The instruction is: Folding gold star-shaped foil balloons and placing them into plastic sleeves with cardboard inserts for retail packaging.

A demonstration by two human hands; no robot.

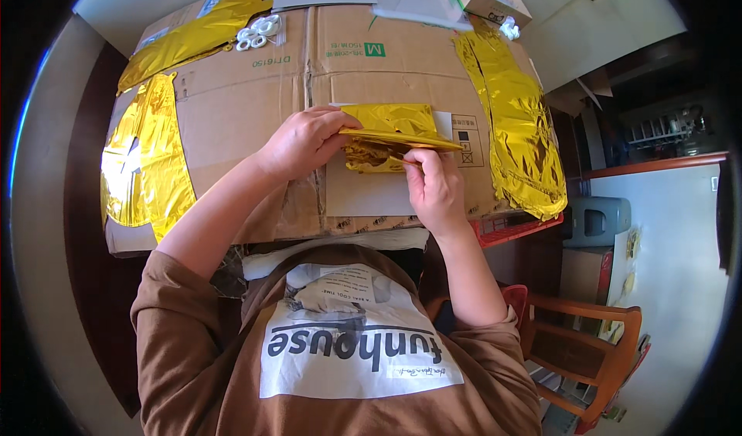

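left fingers (pixel 337 120) clamped on gold foil (pixel 396 114) | right fingers (pixel 425 158) ditto | carton (pixel 508 6) beyond right fingers, contents unclear

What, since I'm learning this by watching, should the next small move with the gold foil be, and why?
Probably smooth the near layers of the foil with the right hand: they look crumpled and gape open below the straight ridge. That hand's fingers pinch this near side, while the left hand holds the ridge's left end.
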